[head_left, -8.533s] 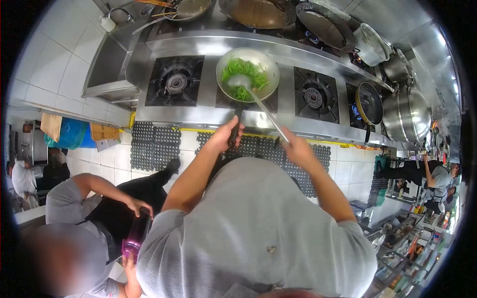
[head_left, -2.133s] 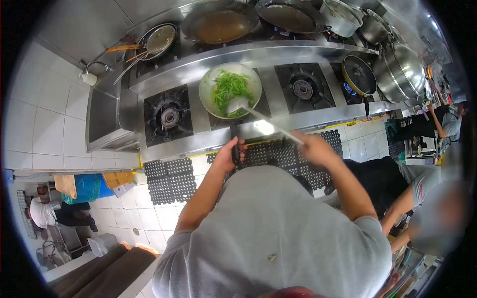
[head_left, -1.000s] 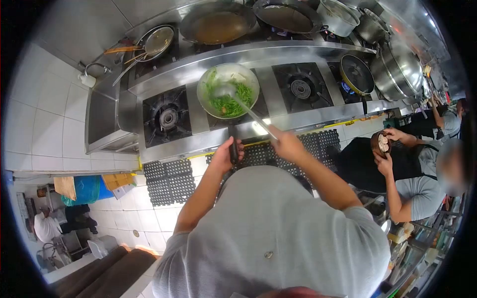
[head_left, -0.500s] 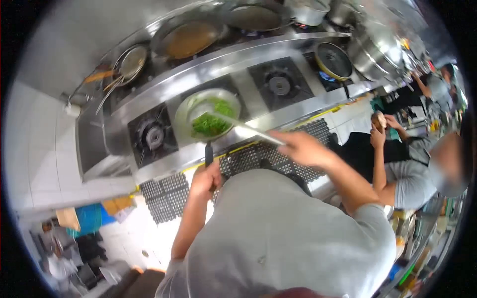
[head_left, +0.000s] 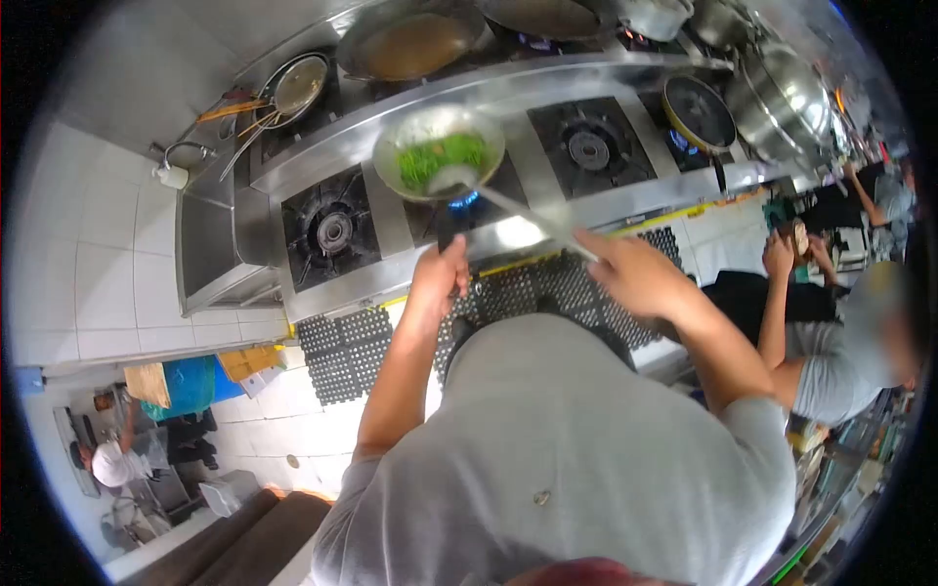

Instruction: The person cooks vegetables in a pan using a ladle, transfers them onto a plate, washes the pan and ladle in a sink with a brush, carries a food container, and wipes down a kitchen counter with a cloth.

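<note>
Nearest me at 6 o'clock, I see the left hand (head_left: 440,278), fingers curled closed round the black handle (head_left: 449,227), and at 4 o'clock the right hand (head_left: 637,278) gripping the ladle (head_left: 513,208), its shaft pointing to 10 o'clock. Beyond, the pan (head_left: 422,124) of greens (head_left: 430,158) is over a front burner, its handle's long axis running 12 to 6; since half a second ago, blue flame (head_left: 465,200) has appeared past its near rim, and the ladle's bowl has moved from about 10 o'clock inside it to 5.
</note>
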Available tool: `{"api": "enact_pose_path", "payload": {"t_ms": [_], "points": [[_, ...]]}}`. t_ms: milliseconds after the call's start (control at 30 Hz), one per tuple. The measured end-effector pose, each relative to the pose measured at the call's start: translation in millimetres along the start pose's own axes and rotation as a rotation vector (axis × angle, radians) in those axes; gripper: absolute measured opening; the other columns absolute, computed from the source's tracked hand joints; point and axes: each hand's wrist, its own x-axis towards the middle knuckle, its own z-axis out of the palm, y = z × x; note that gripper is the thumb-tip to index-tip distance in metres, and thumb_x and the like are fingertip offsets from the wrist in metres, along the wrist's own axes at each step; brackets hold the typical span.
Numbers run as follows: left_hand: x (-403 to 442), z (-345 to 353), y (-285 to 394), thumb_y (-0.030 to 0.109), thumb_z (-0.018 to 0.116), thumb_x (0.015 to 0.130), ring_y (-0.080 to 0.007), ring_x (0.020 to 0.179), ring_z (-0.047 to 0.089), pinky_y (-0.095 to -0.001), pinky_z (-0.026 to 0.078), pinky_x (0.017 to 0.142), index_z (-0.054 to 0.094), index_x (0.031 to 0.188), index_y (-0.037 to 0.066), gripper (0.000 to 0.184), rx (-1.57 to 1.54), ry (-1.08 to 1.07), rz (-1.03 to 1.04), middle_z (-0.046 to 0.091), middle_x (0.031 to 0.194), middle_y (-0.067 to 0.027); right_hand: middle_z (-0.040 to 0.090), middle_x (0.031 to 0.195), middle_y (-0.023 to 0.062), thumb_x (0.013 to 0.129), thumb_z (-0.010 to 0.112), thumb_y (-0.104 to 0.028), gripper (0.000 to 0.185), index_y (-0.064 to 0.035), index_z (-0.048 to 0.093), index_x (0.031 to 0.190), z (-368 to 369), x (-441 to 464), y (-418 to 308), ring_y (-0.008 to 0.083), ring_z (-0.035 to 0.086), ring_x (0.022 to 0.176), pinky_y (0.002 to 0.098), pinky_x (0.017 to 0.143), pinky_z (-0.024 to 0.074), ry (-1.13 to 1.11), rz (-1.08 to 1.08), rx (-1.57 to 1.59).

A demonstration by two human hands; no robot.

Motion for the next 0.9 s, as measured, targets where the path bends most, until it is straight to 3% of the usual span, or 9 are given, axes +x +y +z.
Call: {"api": "enact_pose_path", "payload": {"t_ms": [133,233,333,433,600,633,733,800,900], "points": [[-35,1,-13,0.033,0.057,0.113,-0.014,0.045,0.045,-0.0313,0.035,0.042,0.052,0.083,0.011,0.037,0.122,0.013,0.099,0.051,0.06,-0.001,0.073,0.1,0.0316,0.102,0.06,-0.014,0.056,-0.0059,0.05,0.157,11,24,-9,0.0508,0.071,0.1,0.059,0.09,0.0548,0.088,0.05,-0.088],[-62,7,-40,0.031,0.058,0.112,-0.0137,0.044,0.046,-0.0323,0.035,0.041,0.051,0.084,0.011,0.036,-0.049,0.036,-0.009,0.049,0.056,-0.0004,0.074,0.103,0.031,0.102,0.061,-0.014,0.056,-0.0037,0.05,0.156,-7,2,-9,0.0499,0.071,0.102,0.0579,0.092,0.0553,0.087,0.055,-0.041],[-37,-4,-32,0.031,0.061,0.111,-0.0126,0.045,0.046,-0.0316,0.035,0.041,0.051,0.083,0.012,0.035,0.018,-0.018,-0.037,0.048,0.06,0.0016,0.075,0.109,0.0273,0.1,0.064,-0.014,0.056,-0.0048,0.054,0.155,-15,-19,5,0.0456,0.072,0.106,0.0517,0.096,0.0546,0.041,-0.042,-0.001],[-5,-2,-11,0.031,0.062,0.111,-0.011,0.046,0.044,-0.03,0.036,0.041,0.05,0.082,0.013,0.036,-0.053,-0.074,0.004,0.049,0.061,0.0018,0.074,0.112,0.0298,0.101,0.062,-0.015,0.052,-0.0032,0.057,0.151,4,-6,5,0.0473,0.072,0.105,0.0555,0.095,0.0556,0.045,0.0,-0.079],[-34,5,-21,0.034,0.059,0.112,-0.0126,0.046,0.047,-0.0306,0.036,0.042,0.05,0.088,0.011,0.035,0.054,0.007,0.073,0.048,0.057,0.0009,0.074,0.094,0.0294,0.102,0.061,-0.017,0.055,-0.0062,0.052,0.155,42,28,-2,0.049,0.072,0.091,0.0592,0.089,0.055,0.188,0.031,-0.049],[-41,2,-35,0.033,0.06,0.112,-0.0134,0.046,0.047,-0.0321,0.038,0.043,0.051,0.093,0.01,0.031,0.099,0.034,0.03,0.048,0.058,0.0008,0.074,0.1,0.0309,0.102,0.061,-0.017,0.054,-0.0046,0.052,0.155,35,23,-6,0.0493,0.072,0.096,0.0582,0.091,0.0553,0.176,0.032,-0.058],[-60,-5,-43,0.031,0.062,0.11,-0.0161,0.045,0.046,-0.0335,0.039,0.042,0.051,0.087,0.01,0.033,-0.002,0.022,-0.029,0.048,0.06,-0.0017,0.074,0.108,0.0312,0.102,0.061,-0.016,0.053,-0.0039,0.053,0.154,15,4,4,0.049,0.071,0.103,0.0571,0.094,0.0551,0.145,-0.042,0.04],[-34,-25,-37,0.03,0.064,0.109,-0.0141,0.045,0.045,-0.0319,0.038,0.043,0.052,0.087,0.011,0.032,0.06,-0.044,-0.026,0.049,0.06,-0.0002,0.072,0.119,0.0314,0.102,0.062,-0.018,0.054,-0.0103,0.054,0.154,9,-4,9,0.0498,0.069,0.112,0.0544,0.097,0.0544,0.055,-0.04,0.075],[9,-23,-23,0.031,0.063,0.11,-0.0125,0.047,0.045,-0.0301,0.037,0.044,0.053,0.085,0.012,0.033,0.029,-0.067,-0.02,0.05,0.06,0.0012,0.073,0.12,0.03,0.102,0.061,-0.018,0.053,-0.0099,0.054,0.154,16,13,-5,0.0489,0.07,0.112,0.0541,0.097,0.0547,-0.039,0.073,-0.011]]}}
